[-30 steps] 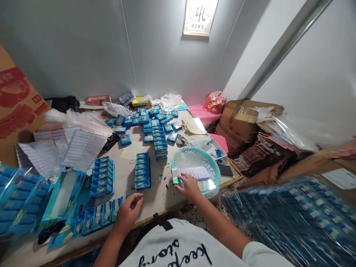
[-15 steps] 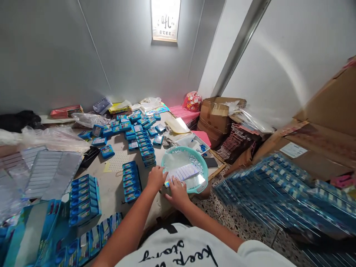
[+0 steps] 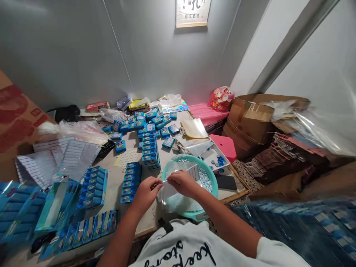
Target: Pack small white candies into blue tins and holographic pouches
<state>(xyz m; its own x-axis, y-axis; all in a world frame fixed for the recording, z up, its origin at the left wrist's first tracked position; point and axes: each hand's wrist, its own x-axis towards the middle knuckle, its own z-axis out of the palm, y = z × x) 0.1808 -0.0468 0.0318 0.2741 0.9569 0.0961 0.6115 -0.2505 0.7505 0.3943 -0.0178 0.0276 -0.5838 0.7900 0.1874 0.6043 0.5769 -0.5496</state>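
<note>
My left hand (image 3: 146, 192) and my right hand (image 3: 182, 182) both pinch a shiny sticker sheet (image 3: 172, 185), lifted over the near rim of a teal plastic basin (image 3: 213, 177). The basin holds small white pieces and clear plastic. My fingers are closed on the sheet's edge. Just left of my left hand stands a stack of small blue boxes (image 3: 130, 177) on the work table (image 3: 119, 193).
Many more blue boxes (image 3: 148, 142) and blue display cartons (image 3: 91, 183) cover the table. Silver label sheets (image 3: 69, 157) lie at left. Cardboard boxes (image 3: 251, 118) and pink items stand at right. Wrapped blue packs (image 3: 306, 230) are piled at lower right.
The sticker sheet has been lifted off the basin rim, and both hands now grip it. A second ago my left hand rested near the table's front edge.
</note>
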